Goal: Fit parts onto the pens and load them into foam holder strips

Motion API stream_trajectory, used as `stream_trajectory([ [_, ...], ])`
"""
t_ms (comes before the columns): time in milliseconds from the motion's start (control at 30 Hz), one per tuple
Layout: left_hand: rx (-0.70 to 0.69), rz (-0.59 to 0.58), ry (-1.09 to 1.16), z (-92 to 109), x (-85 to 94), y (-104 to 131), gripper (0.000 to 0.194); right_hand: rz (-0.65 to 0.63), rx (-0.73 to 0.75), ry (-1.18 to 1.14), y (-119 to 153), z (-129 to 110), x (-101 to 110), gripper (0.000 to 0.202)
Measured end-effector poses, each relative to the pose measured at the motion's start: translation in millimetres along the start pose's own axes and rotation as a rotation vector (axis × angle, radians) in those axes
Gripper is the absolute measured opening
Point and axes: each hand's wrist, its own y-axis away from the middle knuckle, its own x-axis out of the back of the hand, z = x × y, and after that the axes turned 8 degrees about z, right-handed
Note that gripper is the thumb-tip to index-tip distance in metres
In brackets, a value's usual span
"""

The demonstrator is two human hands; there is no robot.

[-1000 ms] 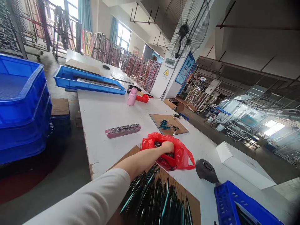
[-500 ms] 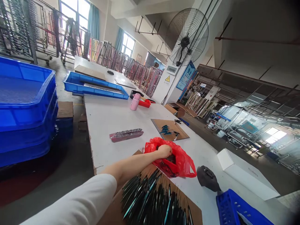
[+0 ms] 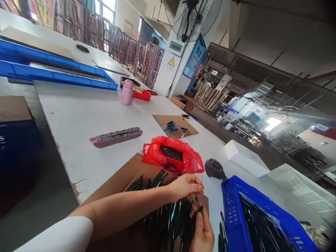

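Observation:
My left hand [image 3: 185, 187] is closed above the cardboard, its thumb and fingers pinched on something thin that I cannot make out. Just below it, my right hand [image 3: 202, 227] is closed on a small dark piece. Under both hands, many long dark glossy pieces [image 3: 173, 217] with teal glints lie on a brown cardboard sheet [image 3: 115, 185]. Beyond the hands, a red plastic bag [image 3: 154, 154] stands open with dark thin items [image 3: 172, 153] inside.
A blue basket [image 3: 232, 210] of dark pieces stands at the right, near a dark grey bundle [image 3: 214, 168] and a white box [image 3: 245, 157]. Farther back are a wrapped strip [image 3: 117, 137], a cardboard square [image 3: 187, 127], a pink bottle [image 3: 127, 92] and a blue tray [image 3: 78, 75].
My left hand has come out of the red bag and moved down over the dark pieces. My right hand has come into view beside it. The view has turned right and downward.

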Motion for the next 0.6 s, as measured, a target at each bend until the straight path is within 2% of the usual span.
stream_trajectory([
  [100, -0.008, -0.041, 0.010, -6, -7.9, 5, 0.032, 0.023, -0.071, -0.011, -3, 2, 4, 0.054],
  [233, -0.038, -0.101, 0.018, -7, -13.9, 15, 0.031, 0.017, -0.077, -0.008, -5, -1, 11, 0.054],
  [600, -0.130, -0.094, -0.074, -18, -13.9, 14, 0.023, 0.016, -0.104, 0.119, -4, -9, 17, 0.051],
])
